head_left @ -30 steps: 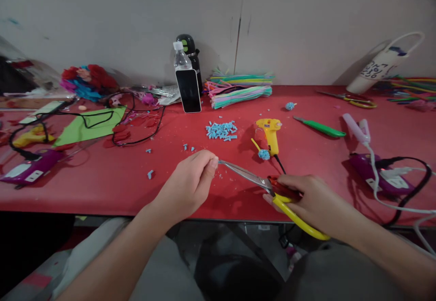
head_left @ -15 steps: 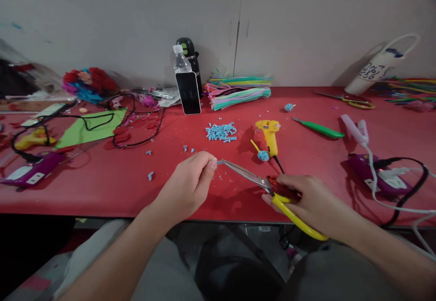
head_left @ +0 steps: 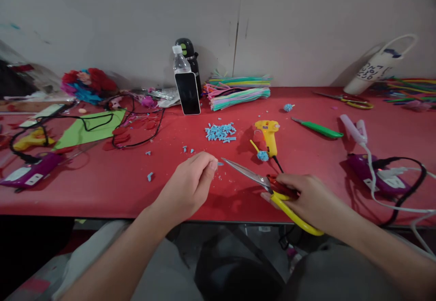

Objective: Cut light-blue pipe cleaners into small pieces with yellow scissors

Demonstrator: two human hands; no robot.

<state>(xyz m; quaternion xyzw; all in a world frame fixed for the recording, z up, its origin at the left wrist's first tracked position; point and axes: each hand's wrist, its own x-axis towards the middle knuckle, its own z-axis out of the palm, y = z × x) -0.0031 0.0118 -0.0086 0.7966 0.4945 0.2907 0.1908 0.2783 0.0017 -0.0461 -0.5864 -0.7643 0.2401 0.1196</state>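
Observation:
My left hand [head_left: 192,180] is closed in a pinch over the table's near half. A short light-blue piece of pipe cleaner [head_left: 220,164] pokes out past its thumb and fingertip. In my right hand [head_left: 303,201] are scissors [head_left: 252,174] with one yellow and one red handle. Their blades look closed and point left, the tip just short of the blue piece. Behind both hands lies a heap of cut blue pieces [head_left: 220,132]. A yellow stick with a fuzzy blue ball [head_left: 262,156] rests by a yellow glue gun [head_left: 269,135].
Bundled pipe cleaners [head_left: 240,92] lie at the back beside a propped phone [head_left: 187,93] and bottles. To the right are a green-handled cutter [head_left: 322,129], a pink hair straightener [head_left: 354,129] and a purple power strip [head_left: 378,176]. Black cables [head_left: 131,145] and green paper [head_left: 91,128] spread leftward.
The scissors' tip has drawn slightly away from the blue piece, and their blades look closer together. My left hand keeps its pinch almost in place.

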